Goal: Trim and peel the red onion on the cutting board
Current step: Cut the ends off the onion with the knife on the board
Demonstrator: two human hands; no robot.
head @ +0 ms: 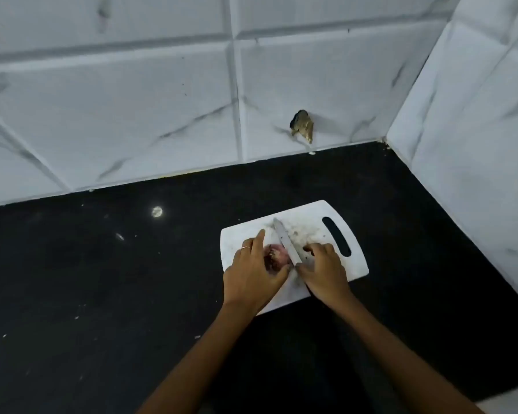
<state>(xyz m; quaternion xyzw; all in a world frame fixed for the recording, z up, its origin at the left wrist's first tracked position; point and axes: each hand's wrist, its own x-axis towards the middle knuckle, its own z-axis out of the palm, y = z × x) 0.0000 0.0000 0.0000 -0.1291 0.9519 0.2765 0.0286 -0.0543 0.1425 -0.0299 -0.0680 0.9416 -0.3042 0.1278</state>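
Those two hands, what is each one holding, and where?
The right hand grips the knife by its hidden handle; the left hand cups the red onion from its side.

There is one white cutting board [311, 216] on the one black counter [102, 279]. One red onion [277, 258] lies on the board, and there is one knife [286, 243]. Two hands are in view: one left hand [251, 274] and one right hand [323, 270]. One ring [245, 248] sits on a left finger. One broken hole [302, 125] marks the tiled wall [132, 115].
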